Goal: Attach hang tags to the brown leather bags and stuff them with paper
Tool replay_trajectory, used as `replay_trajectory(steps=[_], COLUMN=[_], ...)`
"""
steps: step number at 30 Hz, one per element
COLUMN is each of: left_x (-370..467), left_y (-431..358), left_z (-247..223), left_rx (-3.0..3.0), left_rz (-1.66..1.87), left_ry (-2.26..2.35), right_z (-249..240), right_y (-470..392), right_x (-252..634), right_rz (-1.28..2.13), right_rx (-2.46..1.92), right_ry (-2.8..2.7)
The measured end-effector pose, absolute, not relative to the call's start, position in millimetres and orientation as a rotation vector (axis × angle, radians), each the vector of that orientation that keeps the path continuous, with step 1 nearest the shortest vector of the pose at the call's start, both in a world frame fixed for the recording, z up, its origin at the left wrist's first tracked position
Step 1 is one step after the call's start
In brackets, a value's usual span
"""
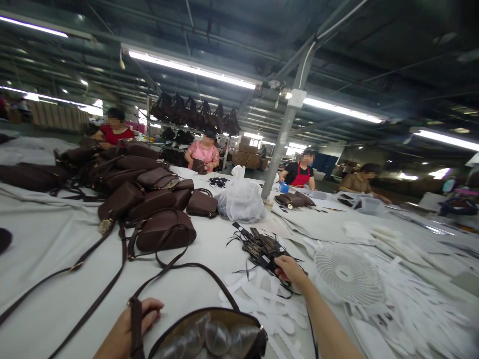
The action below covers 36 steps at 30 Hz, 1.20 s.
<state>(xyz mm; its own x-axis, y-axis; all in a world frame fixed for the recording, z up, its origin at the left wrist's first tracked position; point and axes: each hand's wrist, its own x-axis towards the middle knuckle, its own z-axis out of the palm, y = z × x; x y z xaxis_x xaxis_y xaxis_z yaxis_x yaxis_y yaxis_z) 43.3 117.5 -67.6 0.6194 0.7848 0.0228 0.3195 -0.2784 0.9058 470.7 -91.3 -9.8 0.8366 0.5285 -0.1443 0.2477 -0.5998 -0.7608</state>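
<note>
An unzipped brown handbag [209,319] lies right in front of me, with clear air-filled plastic cushions [217,339] showing inside. My left hand [144,316] is at its left side, behind an upright strap [136,326]; the fingers are loosely bent and apart, with nothing seen in them. Farther forward, my right hand [290,271] reaches to a heap of black hang tags [258,244] with thin black cords. Its thumb and fingers are pinched at the heap's near right edge, on a black tag. White paper strips [273,304] lie below that hand.
Brown handbags [149,199] with long straps are piled on the left. A white plastic bag [241,199] stands behind the tags. A white fan [348,274] stands at right, beside more white strips [419,304]. A metal post [286,134] rises beyond. Several co-workers sit across the table.
</note>
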Motion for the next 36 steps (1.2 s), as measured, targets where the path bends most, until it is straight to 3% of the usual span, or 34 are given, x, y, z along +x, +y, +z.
replay_trajectory(steps=[11, 17, 23, 29, 36], left_x=[46, 9, -34, -1, 0], left_y=[107, 91, 28, -101, -120], left_z=[-44, -23, 49, 94, 54], left_rx=[1.912, 1.777, 1.779, 1.878, 1.611], left_rz=[0.726, 0.630, 1.115, 0.846, 0.424], left_ry=[0.782, 0.802, 0.941, 0.296, 0.191], right_z=[79, 132, 169, 166, 117], right_y=[-170, -217, -243, -230, -250], right_x=[432, 381, 305, 192, 159], right_rz=[0.552, 0.609, 0.723, 0.900, 1.099], right_rx=[-2.014, -1.906, -1.842, -1.716, -1.391], right_ry=[-0.633, -0.818, -1.062, -1.313, -1.033])
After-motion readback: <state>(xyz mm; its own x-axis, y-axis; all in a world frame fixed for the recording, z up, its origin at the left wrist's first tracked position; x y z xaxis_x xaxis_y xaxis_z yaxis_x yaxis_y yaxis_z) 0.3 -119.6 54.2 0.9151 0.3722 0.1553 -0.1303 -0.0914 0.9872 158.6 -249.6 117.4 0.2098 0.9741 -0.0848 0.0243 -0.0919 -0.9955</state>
